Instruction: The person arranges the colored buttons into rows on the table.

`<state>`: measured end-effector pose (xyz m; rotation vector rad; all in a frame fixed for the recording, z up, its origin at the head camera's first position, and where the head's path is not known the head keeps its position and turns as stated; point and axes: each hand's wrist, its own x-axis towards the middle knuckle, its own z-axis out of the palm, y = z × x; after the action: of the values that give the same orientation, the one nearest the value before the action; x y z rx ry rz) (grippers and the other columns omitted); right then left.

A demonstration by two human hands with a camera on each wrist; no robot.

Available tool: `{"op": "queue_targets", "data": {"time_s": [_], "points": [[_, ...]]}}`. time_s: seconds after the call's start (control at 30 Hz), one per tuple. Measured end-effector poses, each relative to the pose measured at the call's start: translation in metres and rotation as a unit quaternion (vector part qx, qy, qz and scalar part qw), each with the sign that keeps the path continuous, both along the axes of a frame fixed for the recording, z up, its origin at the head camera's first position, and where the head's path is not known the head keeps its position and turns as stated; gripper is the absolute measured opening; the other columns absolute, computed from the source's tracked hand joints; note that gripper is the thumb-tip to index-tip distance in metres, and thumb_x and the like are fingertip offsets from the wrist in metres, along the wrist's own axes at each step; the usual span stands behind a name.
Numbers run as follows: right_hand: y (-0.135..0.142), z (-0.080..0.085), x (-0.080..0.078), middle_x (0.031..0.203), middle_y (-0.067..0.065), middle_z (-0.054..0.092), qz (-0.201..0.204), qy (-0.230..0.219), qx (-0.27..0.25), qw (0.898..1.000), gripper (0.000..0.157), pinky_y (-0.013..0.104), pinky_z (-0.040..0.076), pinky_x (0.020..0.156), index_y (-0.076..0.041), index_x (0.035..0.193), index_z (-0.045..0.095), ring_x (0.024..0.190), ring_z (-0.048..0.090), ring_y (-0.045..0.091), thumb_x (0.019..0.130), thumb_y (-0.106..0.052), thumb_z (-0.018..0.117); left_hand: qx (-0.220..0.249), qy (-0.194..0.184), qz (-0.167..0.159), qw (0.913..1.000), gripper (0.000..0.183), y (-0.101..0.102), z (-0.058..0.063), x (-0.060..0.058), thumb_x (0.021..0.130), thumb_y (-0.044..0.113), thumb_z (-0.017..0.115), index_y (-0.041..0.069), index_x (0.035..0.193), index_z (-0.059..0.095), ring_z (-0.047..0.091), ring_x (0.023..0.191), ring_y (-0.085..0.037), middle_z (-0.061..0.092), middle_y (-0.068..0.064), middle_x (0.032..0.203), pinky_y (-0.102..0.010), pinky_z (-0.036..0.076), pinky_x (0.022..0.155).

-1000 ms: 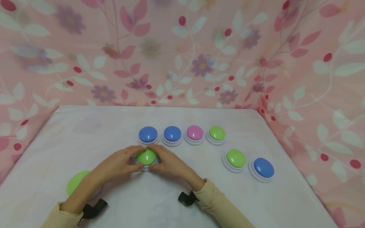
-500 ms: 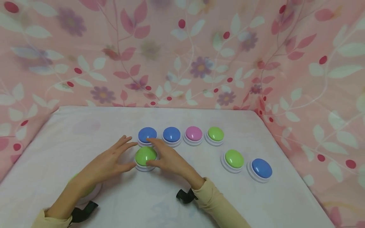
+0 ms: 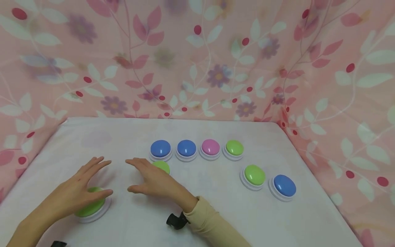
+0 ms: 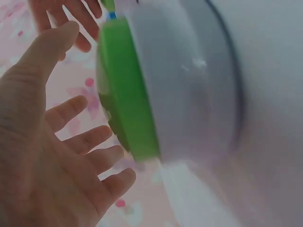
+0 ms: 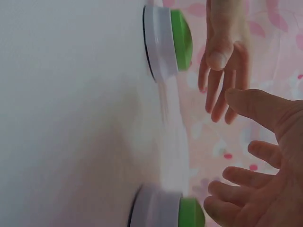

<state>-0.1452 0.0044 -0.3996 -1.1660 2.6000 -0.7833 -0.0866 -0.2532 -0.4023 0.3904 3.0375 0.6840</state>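
Note:
My left hand (image 3: 72,193) hovers with spread, loosely bent fingers over a green dome button (image 3: 94,207) on a white round base at the table's near left. In the left wrist view, the palm faces that button's green top (image 4: 125,90), with room between them. My right hand (image 3: 152,180) is to its right, holding nothing, its fingers and thumb reaching leftward. It partly covers a second green button (image 3: 162,166), whose base is hidden in the head view. Both palms hang above the cloth, facing each other in the right wrist view.
Behind stands a row of buttons: two blue ones (image 3: 160,148) (image 3: 186,148), a pink one (image 3: 211,147) and a green one (image 3: 234,148). Farther right are another green button (image 3: 254,175) and a blue button (image 3: 285,185). Pink floral curtains (image 3: 185,61) bound the white-covered table (image 3: 197,212).
Both hands have left the middle green button, where their fingers were around it, and moved left. The left hand is now over the near left green button, the right hand trailing it. Buttons stay put.

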Motion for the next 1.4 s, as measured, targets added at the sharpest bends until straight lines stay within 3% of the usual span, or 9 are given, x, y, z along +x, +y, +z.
{"op": "queue_targets", "data": {"time_s": [0.23,0.37,0.47,0.63,0.87,1.07,1.4], "points": [[-0.039,-0.004,0.018,0.159,-0.009,0.029,0.038,-0.016,0.075,0.996,0.079,0.018,0.042,0.103,-0.035,0.155,0.027,0.14,0.035,0.002,0.09,-0.048,0.069,-0.002,0.008,0.013,0.9999,0.1,-0.026,-0.029,0.022,0.076,0.053,0.08,0.025,0.156,0.027,0.016,0.149,-0.041,0.026,-0.02,0.159,-0.081,0.035,0.076],[-0.052,-0.008,0.027,0.16,-0.011,0.026,0.062,-0.022,0.101,0.993,0.078,0.018,0.039,0.105,-0.037,0.154,0.03,0.141,0.031,0.001,0.089,-0.049,0.069,0.007,0.02,0.0,0.9998,0.103,-0.03,-0.037,0.027,0.071,0.047,0.086,0.023,0.154,0.031,0.042,0.131,-0.049,0.038,-0.023,0.15,-0.076,0.042,0.073],[-0.058,-0.012,0.034,0.159,-0.013,0.025,0.073,-0.043,0.122,0.989,0.076,0.018,0.038,0.106,-0.039,0.154,0.03,0.141,0.029,0.001,0.089,-0.048,0.069,-0.002,-0.001,-0.002,1.0,0.096,-0.032,-0.038,0.028,0.069,0.049,0.086,0.02,0.148,0.04,0.054,0.113,-0.053,0.046,-0.028,0.141,-0.069,0.047,0.073],[-0.061,-0.015,0.04,0.155,-0.018,0.03,0.087,-0.08,0.154,0.981,0.08,0.013,0.037,0.102,-0.041,0.155,0.023,0.136,0.032,-0.008,0.09,-0.045,0.069,-0.024,-0.043,0.018,0.9986,0.085,-0.028,-0.038,0.029,0.07,0.059,0.081,0.017,0.138,0.051,0.053,0.115,-0.056,0.048,-0.033,0.137,-0.065,0.047,0.078],[-0.058,-0.017,0.041,0.154,-0.019,0.031,0.085,-0.076,0.159,0.981,0.083,0.012,0.038,0.1,-0.041,0.156,0.02,0.133,0.034,-0.009,0.09,-0.045,0.07,-0.024,-0.028,0.014,0.9992,0.085,-0.022,-0.039,0.029,0.07,0.057,0.082,0.015,0.137,0.05,0.061,0.106,-0.042,0.054,-0.025,0.134,-0.06,0.049,0.078],[-0.057,-0.019,0.042,0.156,-0.018,0.028,0.087,-0.07,0.164,0.98,0.085,0.012,0.038,0.101,-0.04,0.157,0.017,0.135,0.032,-0.009,0.09,-0.046,0.07,-0.042,-0.024,0.006,0.9988,0.089,-0.021,-0.041,0.029,0.068,0.054,0.084,0.014,0.138,0.046,0.063,0.1,-0.041,0.051,-0.025,0.134,-0.063,0.051,0.074],[-0.054,-0.022,0.045,0.157,-0.018,0.025,0.095,-0.066,0.155,0.981,0.088,0.012,0.034,0.105,-0.041,0.157,0.011,0.139,0.024,-0.009,0.091,-0.045,0.069,-0.078,-0.041,0.009,0.9961,0.098,-0.026,-0.036,0.033,0.065,0.059,0.083,0.014,0.142,0.043,0.063,0.096,-0.03,0.054,-0.015,0.131,-0.058,0.053,0.069]]}}
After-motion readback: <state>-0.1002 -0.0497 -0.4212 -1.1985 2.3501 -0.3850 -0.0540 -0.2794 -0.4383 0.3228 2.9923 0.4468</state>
